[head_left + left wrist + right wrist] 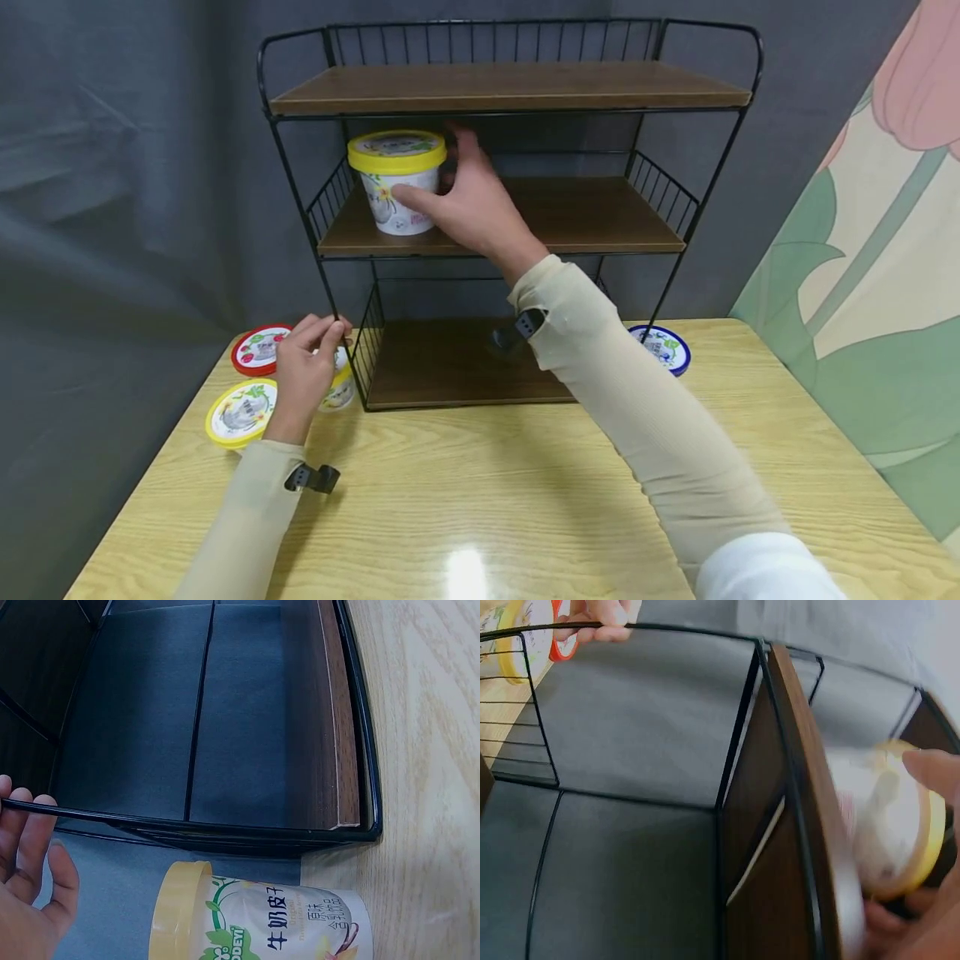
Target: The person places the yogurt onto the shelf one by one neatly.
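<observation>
Two-handed at a three-tier wood-and-wire rack point(510, 90) in the head view, held a yellow-lidded white tub point(397, 200) at the left end of the middle shelf point(577, 212), with the right hand point(476, 196) clamped round its side, apparently to keep it upright. Pinched the left front post point(328, 287) in the left hand point(307, 371), probably to steady the frame. In the left wrist view, showed fingers curled at that post, near a Chinese-labelled tub point(262, 922) outside the rack. In the right wrist view, caught the gripped tub blurred above the middle shelf.
</observation>
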Demonstrator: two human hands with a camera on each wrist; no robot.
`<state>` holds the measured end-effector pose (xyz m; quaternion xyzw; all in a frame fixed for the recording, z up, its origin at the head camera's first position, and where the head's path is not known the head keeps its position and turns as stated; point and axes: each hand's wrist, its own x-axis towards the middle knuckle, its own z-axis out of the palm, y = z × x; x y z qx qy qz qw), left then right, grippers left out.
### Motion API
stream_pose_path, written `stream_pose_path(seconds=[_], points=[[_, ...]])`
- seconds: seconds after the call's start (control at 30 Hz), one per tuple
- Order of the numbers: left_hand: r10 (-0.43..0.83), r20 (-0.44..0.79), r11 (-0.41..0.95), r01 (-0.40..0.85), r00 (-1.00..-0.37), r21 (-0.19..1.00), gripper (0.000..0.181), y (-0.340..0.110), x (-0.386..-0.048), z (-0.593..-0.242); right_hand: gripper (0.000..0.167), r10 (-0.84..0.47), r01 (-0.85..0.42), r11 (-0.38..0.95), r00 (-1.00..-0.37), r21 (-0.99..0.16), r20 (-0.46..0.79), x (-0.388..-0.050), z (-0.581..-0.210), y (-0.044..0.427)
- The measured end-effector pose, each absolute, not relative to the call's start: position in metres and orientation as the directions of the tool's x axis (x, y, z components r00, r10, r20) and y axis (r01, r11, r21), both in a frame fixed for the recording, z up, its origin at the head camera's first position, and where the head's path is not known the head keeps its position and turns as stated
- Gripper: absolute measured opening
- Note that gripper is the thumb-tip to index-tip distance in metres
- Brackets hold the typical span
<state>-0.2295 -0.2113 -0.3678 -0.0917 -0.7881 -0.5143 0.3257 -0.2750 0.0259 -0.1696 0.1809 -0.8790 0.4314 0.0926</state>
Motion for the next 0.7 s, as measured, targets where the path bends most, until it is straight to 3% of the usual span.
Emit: stream_pose_path(seconds=[0.13,0.27,0.53,0.7], points=[[-0.196,0.611,0.449,0.484,-0.767,0.751,0.019,-0.211,-0.229,-0.368,0.104,-0.152,-0.356,0.607,-0.930,-0.711,0.335,-0.271,-0.167,0.010],[-0.194,0.616,0.435,0.496,-0.763,0.752,0.019,-0.211,-0.229,-0.368,0.102,-0.109,-0.318,0.590,-0.942,-0.742,0.317,-0.272,-0.165,0.001],[-0.184,0.620,0.432,0.504,-0.763,0.748,0.022,-0.210,-0.229,-0.365,0.106,-0.206,-0.309,0.557,-0.951,-0.771,0.233,-0.276,-0.158,0.005],[-0.183,0.617,0.438,0.499,-0.765,0.748,0.022,-0.213,-0.230,-0.362,0.095,-0.248,-0.323,0.567,-0.944,-0.758,0.217,-0.278,-0.157,0.001]])
